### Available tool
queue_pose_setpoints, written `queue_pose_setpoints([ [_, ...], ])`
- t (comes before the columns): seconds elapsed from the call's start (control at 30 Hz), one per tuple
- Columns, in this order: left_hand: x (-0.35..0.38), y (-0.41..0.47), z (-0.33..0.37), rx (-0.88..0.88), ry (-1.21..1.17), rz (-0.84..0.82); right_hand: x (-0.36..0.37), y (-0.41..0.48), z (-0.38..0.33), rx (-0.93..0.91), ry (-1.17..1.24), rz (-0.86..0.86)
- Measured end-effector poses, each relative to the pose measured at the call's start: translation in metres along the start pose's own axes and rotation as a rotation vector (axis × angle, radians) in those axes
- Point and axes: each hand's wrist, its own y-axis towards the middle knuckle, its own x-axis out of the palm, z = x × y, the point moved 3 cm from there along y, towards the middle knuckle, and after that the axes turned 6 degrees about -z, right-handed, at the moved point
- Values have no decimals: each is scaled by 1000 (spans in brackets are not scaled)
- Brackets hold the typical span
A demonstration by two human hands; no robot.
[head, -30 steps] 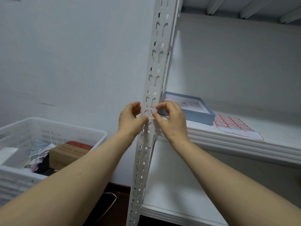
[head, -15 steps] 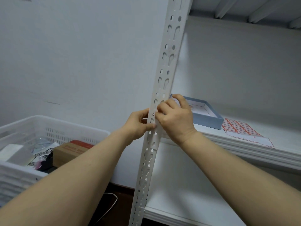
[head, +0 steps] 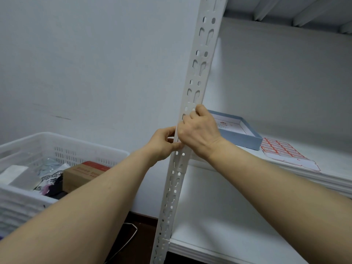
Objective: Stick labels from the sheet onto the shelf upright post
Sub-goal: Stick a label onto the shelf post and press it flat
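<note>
White shelf [head: 335, 159] | left hand [head: 162, 145], right hand [head: 200, 132] curl round post [head: 202, 60] (label, if any, hidden) | sheet [head: 282, 151] aside

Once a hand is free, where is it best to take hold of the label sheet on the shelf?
The label sheet lies flat on the shelf, right of the blue box. Probably pinch its bare white near edge, coming from the front: that strip carries no labels and lies closest to you.

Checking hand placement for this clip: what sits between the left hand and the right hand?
The white shelf upright post runs between the left hand and the right hand. Both hands are on it, as the head view shows.
</note>
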Motion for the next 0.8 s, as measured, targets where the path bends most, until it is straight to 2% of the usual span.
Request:
queue_pose_setpoints([
  [0.3, -1, 1, -3, -33, -89, 15, 5, -10, -1, 84, 46, -21],
  [0.37, -1, 0, -1, -57, -180, 34, 4, -22, 8, 276, 302, -21],
  [0.4, 0, -1, -1, -70, -238, 45, 6, -31, 15, 430, 492, -3],
  [0.5, 3, -1, 0, -128, -379, 102, 18, -44, 29, 989, 1186, -92],
  [0.57, 6, 2, -1, -144, -427, 143, 29, -43, 25, 1177, 1517, -97],
  [0.63, 9, 5, -1, -129, -449, 176, 36, -37, 15, 1214, 1723, -153],
  [0.8, 17, 9, 3, -77, -441, 203, 44, -35, 7, 1155, 1912, -183],
])
